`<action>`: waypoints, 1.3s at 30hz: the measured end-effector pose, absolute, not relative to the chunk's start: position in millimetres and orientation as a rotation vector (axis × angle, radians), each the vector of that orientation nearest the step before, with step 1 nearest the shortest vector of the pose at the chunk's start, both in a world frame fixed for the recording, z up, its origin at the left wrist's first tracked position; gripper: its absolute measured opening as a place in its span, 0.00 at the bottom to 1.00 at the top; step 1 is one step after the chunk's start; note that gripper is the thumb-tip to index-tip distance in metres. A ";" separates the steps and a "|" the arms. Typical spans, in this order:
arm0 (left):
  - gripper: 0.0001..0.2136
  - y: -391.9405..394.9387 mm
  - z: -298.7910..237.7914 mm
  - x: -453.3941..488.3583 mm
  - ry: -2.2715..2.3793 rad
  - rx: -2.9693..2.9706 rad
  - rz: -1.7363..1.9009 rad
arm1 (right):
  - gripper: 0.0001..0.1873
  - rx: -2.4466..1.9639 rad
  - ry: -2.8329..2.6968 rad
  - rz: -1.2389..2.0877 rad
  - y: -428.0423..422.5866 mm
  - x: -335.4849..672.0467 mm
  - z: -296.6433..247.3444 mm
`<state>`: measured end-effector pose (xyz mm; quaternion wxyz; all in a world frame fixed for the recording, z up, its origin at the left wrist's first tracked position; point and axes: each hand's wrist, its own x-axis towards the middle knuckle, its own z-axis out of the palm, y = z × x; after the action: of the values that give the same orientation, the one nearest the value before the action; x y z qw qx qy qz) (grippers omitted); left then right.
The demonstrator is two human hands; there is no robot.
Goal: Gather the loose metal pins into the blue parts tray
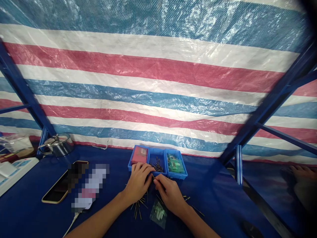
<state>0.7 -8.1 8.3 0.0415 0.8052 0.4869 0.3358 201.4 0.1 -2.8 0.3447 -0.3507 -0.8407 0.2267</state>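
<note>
My left hand (139, 180) is closed, fingers bent down at the front edge of the blue bins; whatever is under its fingertips is hidden. Close beside it, my right hand (168, 192) pinches a thin drill bit (153, 178), mostly covered by the fingers. Dark drill bits (157, 165) lie in the middle blue bin (157, 152). More loose drill bits (137, 209) are scattered on the table below my left hand, and a few (187, 198) lie right of my right wrist. A small clear plastic bag (158, 213) with pale contents rests between my forearms.
The left bin holds a red packet (140, 154), the right bin green packets (175, 163). Leftward are a phone (65, 181), a blurred-out item with a cable (90, 188), a steel pot (59, 145) and a power strip (18, 172). Another person's hand (303, 173) shows at far right.
</note>
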 end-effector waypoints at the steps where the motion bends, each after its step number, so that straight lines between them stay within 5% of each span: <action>1: 0.11 -8.0 8.1 0.8 1.491 2.463 1.029 | 0.14 -0.911 -2.186 0.590 -0.1 201.4 -2.9; 39: 0.11 -6.9 6.3 0.0 1.483 2.479 1.043 | 0.15 -0.966 -2.265 0.611 -0.1 201.2 -2.5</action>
<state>0.0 -6.9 6.3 0.0354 0.8067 0.4825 0.3394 201.2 -0.1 -2.5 0.2974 -0.3636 -0.8524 0.2298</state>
